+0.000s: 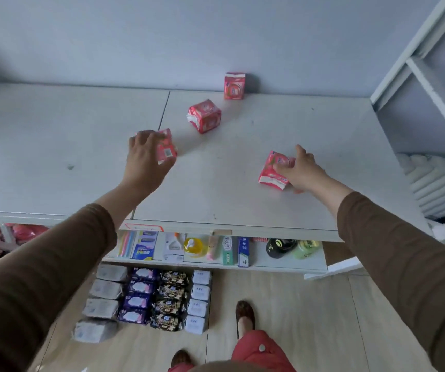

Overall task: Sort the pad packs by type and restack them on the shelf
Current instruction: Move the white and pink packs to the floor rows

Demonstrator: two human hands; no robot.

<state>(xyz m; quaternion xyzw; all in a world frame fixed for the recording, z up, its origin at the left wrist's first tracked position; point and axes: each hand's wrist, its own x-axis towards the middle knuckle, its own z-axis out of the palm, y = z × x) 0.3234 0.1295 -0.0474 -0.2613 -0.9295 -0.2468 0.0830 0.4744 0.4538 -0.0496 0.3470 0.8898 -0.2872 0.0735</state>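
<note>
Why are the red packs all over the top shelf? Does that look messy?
Yes. Four red packs sit scattered on the white shelf top, not stacked. One stands upright by the wall, one lies tilted. The left hand grips a third; the right hand holds a fourth.

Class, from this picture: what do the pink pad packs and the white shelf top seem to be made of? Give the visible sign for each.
Pink pad packs, such as the middle one: probably thin glossy plastic film, since it shines, creases and gathers at the ends.
White shelf top: seemingly painted or laminated board, matt, with a panel seam and small scuffs; the core cannot be told.
</note>
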